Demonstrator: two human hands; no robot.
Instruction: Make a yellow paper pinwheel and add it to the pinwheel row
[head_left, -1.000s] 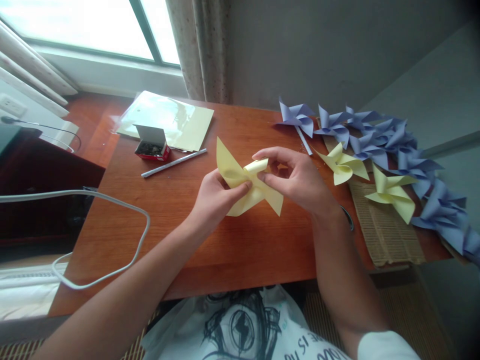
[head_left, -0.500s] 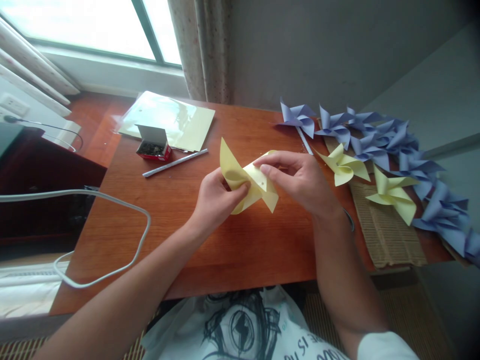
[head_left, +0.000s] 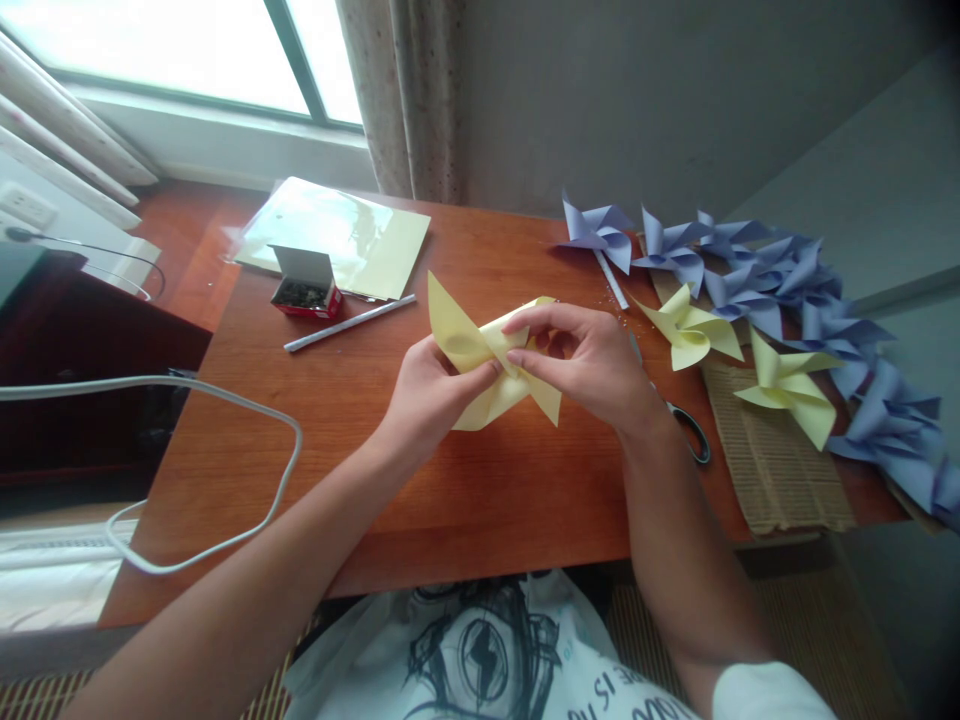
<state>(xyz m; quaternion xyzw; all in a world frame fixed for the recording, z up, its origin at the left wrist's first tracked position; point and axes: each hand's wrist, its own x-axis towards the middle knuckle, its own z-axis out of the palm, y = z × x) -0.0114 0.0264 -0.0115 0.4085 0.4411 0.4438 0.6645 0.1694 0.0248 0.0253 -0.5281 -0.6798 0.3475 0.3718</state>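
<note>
Both my hands hold a half-folded pale yellow paper pinwheel (head_left: 480, 370) just above the middle of the wooden table (head_left: 465, 490). My left hand (head_left: 427, 395) pinches its centre from the left, thumb on top. From the right, my right hand (head_left: 592, 365) bends one flap inward toward the centre with thumb and forefinger. One pointed blade sticks up at the pinwheel's left side, another points down to the right.
Two finished yellow pinwheels (head_left: 694, 325) and several blue ones (head_left: 750, 265) lie at the right, partly on a corrugated mat (head_left: 772, 470). Scissors (head_left: 690, 425) lie behind my right wrist. A red pin box (head_left: 306, 290), a white stick (head_left: 349, 323), yellow sheets (head_left: 337, 235) and a white cable (head_left: 247, 410) occupy the left.
My right hand has curled the top flap further in toward the pinwheel's centre. The pinwheel tilted slightly; my left hand kept its pinch.
</note>
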